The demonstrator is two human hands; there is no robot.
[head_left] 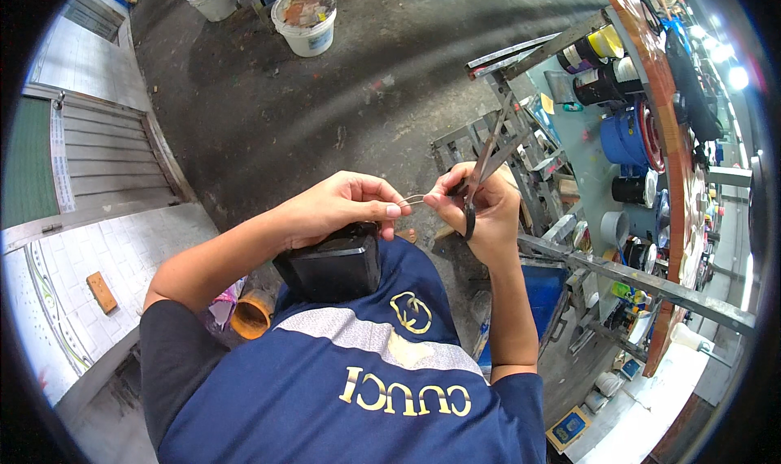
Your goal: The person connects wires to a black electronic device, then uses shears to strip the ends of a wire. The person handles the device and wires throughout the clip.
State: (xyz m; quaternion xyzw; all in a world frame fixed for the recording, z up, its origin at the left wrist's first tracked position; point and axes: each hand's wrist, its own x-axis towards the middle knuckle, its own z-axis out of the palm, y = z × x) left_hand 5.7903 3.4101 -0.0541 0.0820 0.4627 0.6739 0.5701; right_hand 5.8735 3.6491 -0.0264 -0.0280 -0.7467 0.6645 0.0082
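Observation:
In front of my chest, my left hand (346,203) pinches a thin pale strand (414,199) between thumb and forefinger. The strand forms a small loop bridging to the fingertips of my right hand (493,220), which are closed on its other end. I cannot tell whether it is string or wire. A pair of scissors (491,145) also sits in my right hand, its dark handles around the fingers. Its blades point up and away, spread apart, clear of the strand. Below my left wrist, a black box-shaped case (329,269) rests against my dark blue shirt (325,391).
A metal frame (643,285) and a rack with paint cans and a blue bucket (622,138) stand close on the right. White lidded buckets (305,28) sit on the dark floor (358,98) ahead. Left is a white tiled ledge (73,301) bearing an orange-brown block (102,292).

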